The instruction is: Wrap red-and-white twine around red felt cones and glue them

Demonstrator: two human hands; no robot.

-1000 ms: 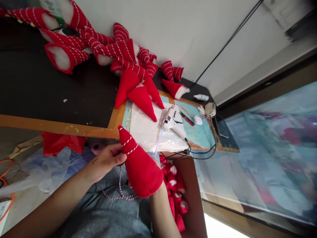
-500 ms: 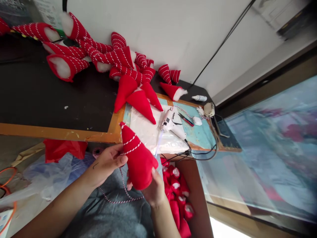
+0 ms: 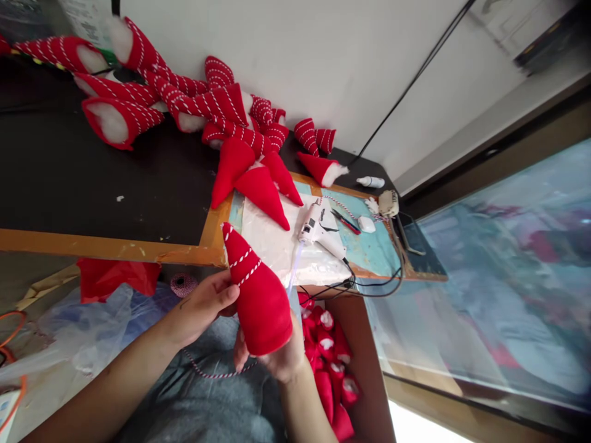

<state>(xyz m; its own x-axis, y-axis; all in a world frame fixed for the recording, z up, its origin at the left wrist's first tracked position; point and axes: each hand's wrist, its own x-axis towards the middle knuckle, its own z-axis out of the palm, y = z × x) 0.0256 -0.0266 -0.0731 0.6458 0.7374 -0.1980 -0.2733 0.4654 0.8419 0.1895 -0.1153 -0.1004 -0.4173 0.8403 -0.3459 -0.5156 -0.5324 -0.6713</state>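
Head view, red cone [image 3: 258,295] between hands, left hand [image 3: 203,304] pinching its side, right hand [image 3: 277,354] cupping its base

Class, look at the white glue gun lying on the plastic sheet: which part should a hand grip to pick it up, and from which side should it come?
Grip the handle of the glue gun, the thick part slanting toward the cord end, coming from above. It lies flat on its side on the plastic sheet, so the handle is exposed. Probably avoid the nozzle end, and mind the black cord trailing off.

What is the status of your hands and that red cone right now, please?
Left hand pinching red cone at its striped cord. Right hand cupping cone's wide base. Glue gun on table beyond, apart.
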